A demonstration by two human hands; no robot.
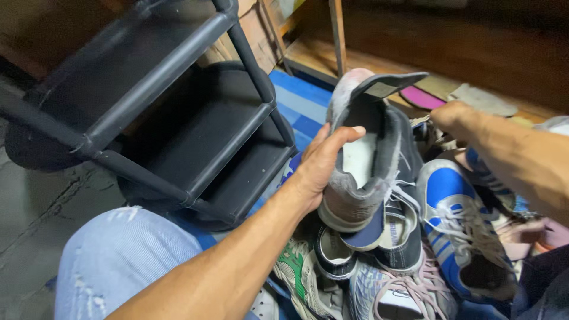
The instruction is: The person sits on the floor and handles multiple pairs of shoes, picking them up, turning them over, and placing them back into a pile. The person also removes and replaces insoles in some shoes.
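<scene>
Head view: left hand [323,163] grips grey sneaker [361,160] above shoe pile [403,261]; right hand [453,118] grip unclear; black rack [195,130] shelves bare.

A black shoe rack [195,118] blocks the left; piled shoes [379,261] crowd the floor below.

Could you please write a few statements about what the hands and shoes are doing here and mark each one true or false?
1. The left hand grips a grey shoe. True.
2. The right hand rests on the black shelf rack. False: it reaches into the shoe pile behind the grey shoe.
3. A blue and white sneaker lies in the pile. True.
4. The rack shelves are full of shoes. False: none show on them.
</scene>
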